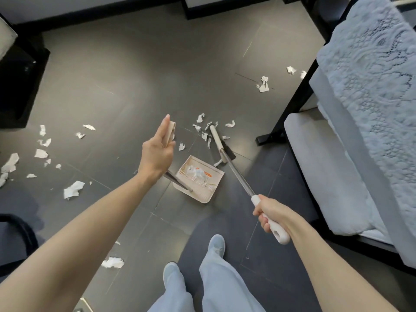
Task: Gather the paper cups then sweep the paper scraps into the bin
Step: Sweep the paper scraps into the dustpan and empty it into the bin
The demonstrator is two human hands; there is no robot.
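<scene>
My right hand (271, 216) grips the white handle of a broom (227, 158), whose head rests on the floor among several white paper scraps (203, 131). My left hand (157, 149) rests with straight fingers against the beige handle top of a dustpan (198, 179). The beige pan sits on the dark tile floor just left of the broom head and holds some white scraps. More scraps lie to the left (41, 153), near my left arm (73, 190) and at the right by the chair (263, 85). No paper cups are in view.
A black bin (18, 86) stands at the left edge. A cushioned chair with a black frame (290, 104) and a lace cover fills the right side. My feet (216, 244) stand behind the dustpan. A dark curved object lies at the lower left.
</scene>
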